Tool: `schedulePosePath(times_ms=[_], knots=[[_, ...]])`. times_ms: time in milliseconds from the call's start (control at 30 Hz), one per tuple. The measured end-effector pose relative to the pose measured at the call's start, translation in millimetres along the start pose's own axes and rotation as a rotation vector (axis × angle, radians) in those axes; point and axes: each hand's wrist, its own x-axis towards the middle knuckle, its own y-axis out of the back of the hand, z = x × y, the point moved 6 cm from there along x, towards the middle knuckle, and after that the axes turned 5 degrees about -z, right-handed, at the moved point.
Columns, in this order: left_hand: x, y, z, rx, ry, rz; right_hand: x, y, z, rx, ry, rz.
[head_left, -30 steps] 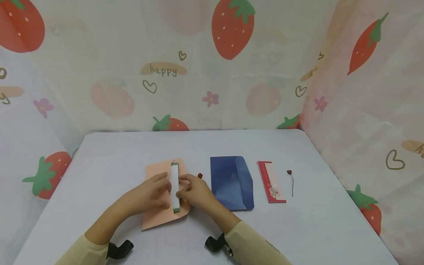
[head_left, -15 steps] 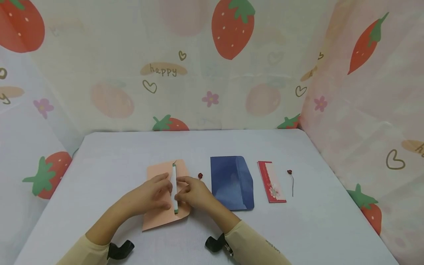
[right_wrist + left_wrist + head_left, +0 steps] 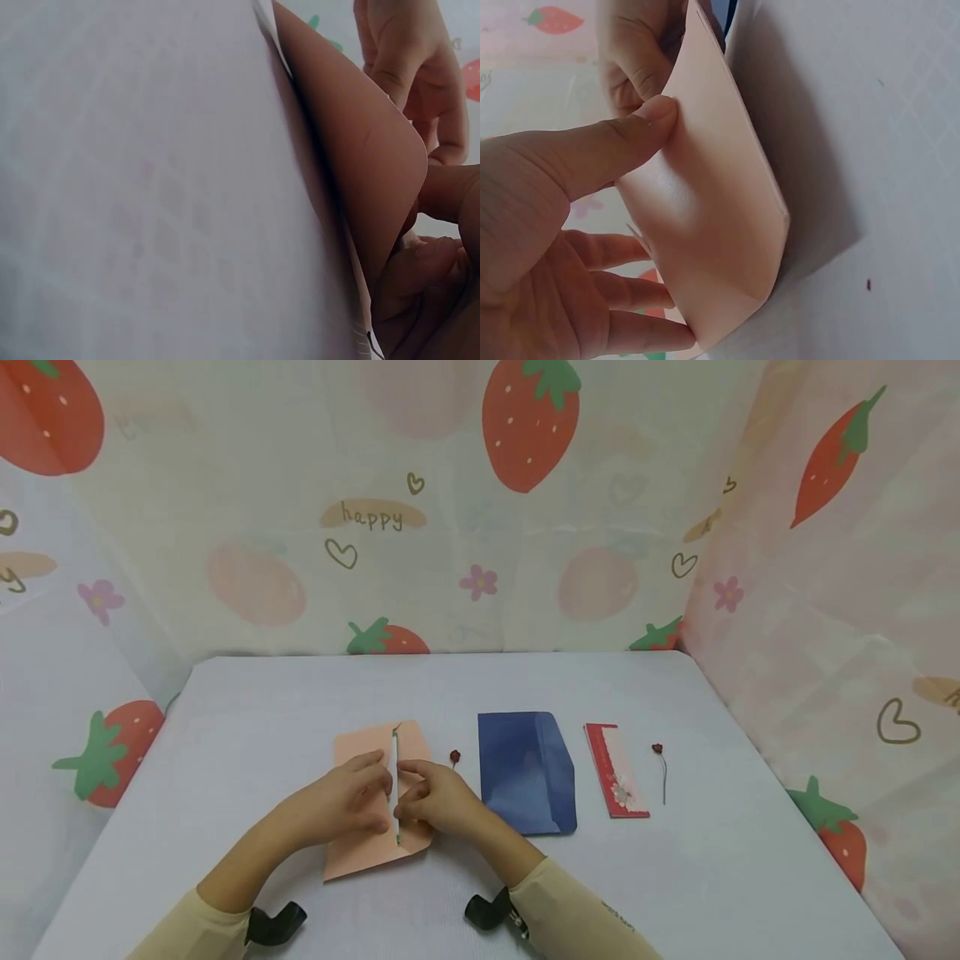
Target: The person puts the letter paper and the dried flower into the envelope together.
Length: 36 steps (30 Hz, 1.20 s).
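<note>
A peach envelope lies at the table's left middle with its flap to the right. A white card with green ends shows as a thin strip at the envelope's opening. My left hand grips the envelope's body from the left; in the left wrist view its thumb is at one edge and its other fingers reach the far edge. My right hand pinches the card's outer edge with thumb and index finger. In the right wrist view the envelope's flap partly hides the right fingers.
Right of my hands lies a dark blue envelope. Beyond it are a red and pink card with a floral corner and a dried flower on a thin stem. Another small red flower lies beside my right hand.
The white card has slid left into the peach envelope, so its visible strip is much narrower. My right fingers have shifted slightly left with it; my left hand has stayed nearly still.
</note>
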Motion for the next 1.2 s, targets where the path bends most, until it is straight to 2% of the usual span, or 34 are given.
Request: schedulePosePath(times_ms=[200,567,1200], knots=[[-2.4,2.5,2.5,0.006,-0.004,0.021,-0.9,-5,-1,0.049,-0.008,-0.014],[3.6,1.7,7.7,0.029,-0.044,0.031,0.2,-4,2,0.045,-0.042,-0.015],[-2.1,0.4,4.9,0.014,0.032,0.003,8.0,-14,-3,-0.01,-0.075,-0.033]])
